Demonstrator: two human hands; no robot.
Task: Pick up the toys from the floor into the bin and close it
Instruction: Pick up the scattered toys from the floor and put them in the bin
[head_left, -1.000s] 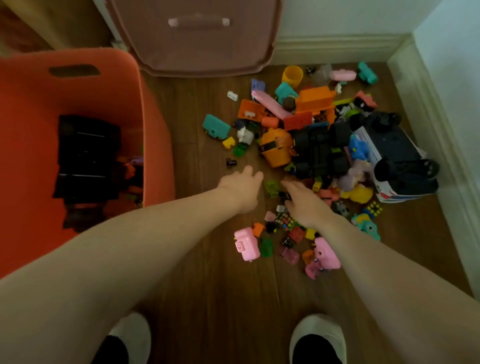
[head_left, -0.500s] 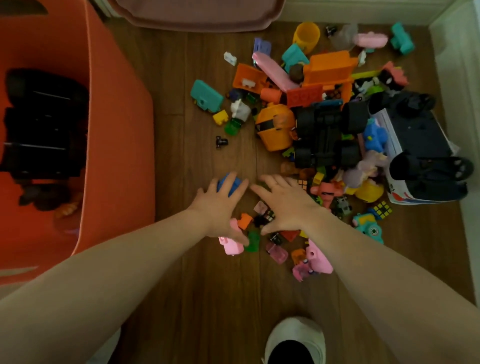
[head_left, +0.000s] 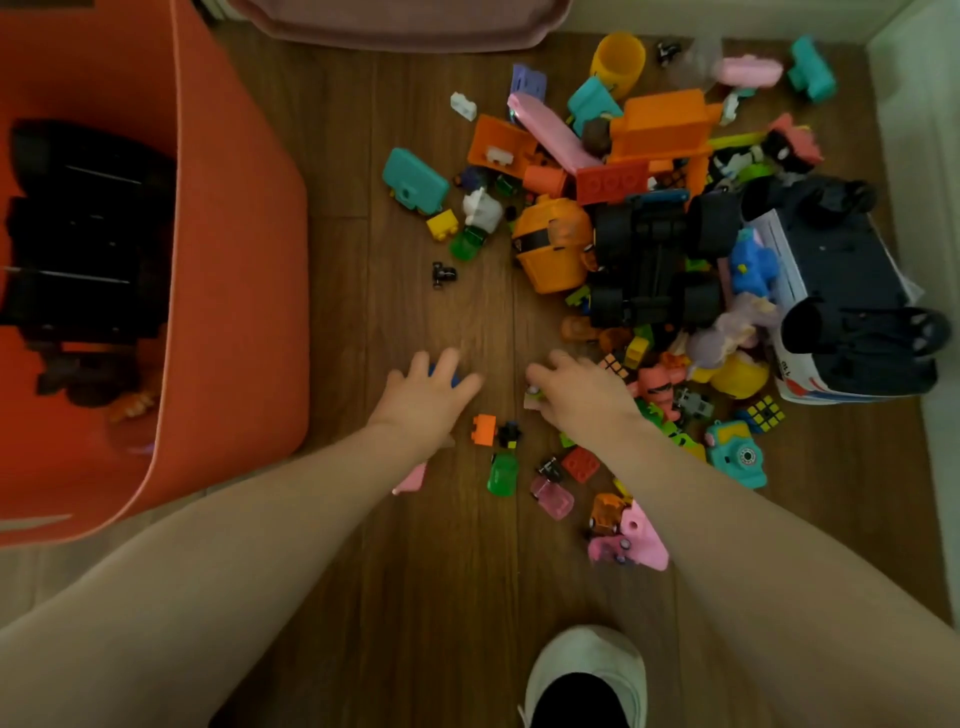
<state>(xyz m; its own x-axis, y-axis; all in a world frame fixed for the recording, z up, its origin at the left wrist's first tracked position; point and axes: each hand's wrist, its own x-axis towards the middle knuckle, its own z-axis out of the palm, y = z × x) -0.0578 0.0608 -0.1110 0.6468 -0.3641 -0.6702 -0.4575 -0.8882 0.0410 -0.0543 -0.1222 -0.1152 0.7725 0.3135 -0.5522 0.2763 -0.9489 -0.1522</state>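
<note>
Both hands are down on the floor at mid-frame. Left hand (head_left: 423, 397) lies with fingers spread over a blue toy (head_left: 453, 375), only slivers of which show between them — whether it is gripped cannot be told. Right hand (head_left: 584, 395) has its fingers curled down over small pieces; a pale green item (head_left: 535, 397) shows at its thumb side, apparently pinched, though the hold is largely hidden.

Orange bin (head_left: 234, 291) stands open at the left of the frame, just beside the left arm, with a black toy vehicle (head_left: 88, 234) already inside. Its placement looks deliberate: short carry from pile to bin. A pinkish lid (head_left: 395, 26) lies at the top edge, apart from the bin.

Most toys remain on the wooden floor (head_left: 415, 597) — a dense heap at upper right, including an upturned black truck (head_left: 660, 254), and scattered pieces such as an orange brick (head_left: 484, 429) between the hands. Judgement: task is early; closing is far off.
</note>
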